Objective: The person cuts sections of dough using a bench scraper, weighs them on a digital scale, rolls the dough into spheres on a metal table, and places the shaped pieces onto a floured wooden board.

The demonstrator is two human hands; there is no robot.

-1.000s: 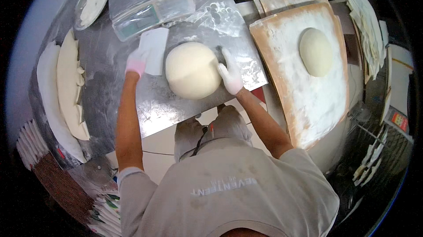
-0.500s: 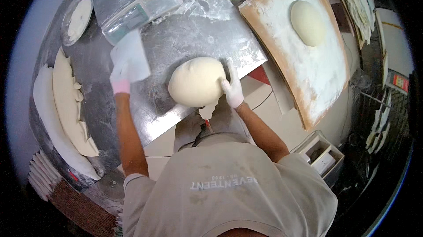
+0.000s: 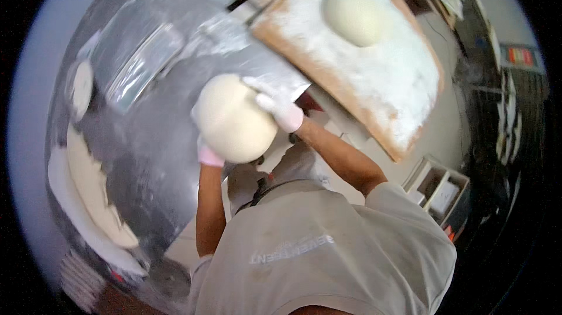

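Observation:
A large, smooth ball of pale dough (image 3: 234, 121) is between my two white-gloved hands at the near edge of the metal table (image 3: 158, 133). My left hand (image 3: 209, 154) is at its left and underneath, with the fingers mostly hidden by the dough. Against the upper right side presses my right hand (image 3: 280, 106), its fingers laid along the surface. The white flat sheet held earlier cannot be made out. To the right, a second dough ball (image 3: 353, 16) rests on a floured wooden board (image 3: 380, 90).
Along the table's left side lies a long strip of dough (image 3: 96, 189) beside a white roll (image 3: 73, 204). Farther back are a clear plastic box (image 3: 143, 66) and a dish with something white (image 3: 82, 90). A divided bin (image 3: 439, 192) stands at the lower right.
My left hand has come from the white sheet's place on the left to the dough ball. The view has turned, and the ball now sits between both hands.

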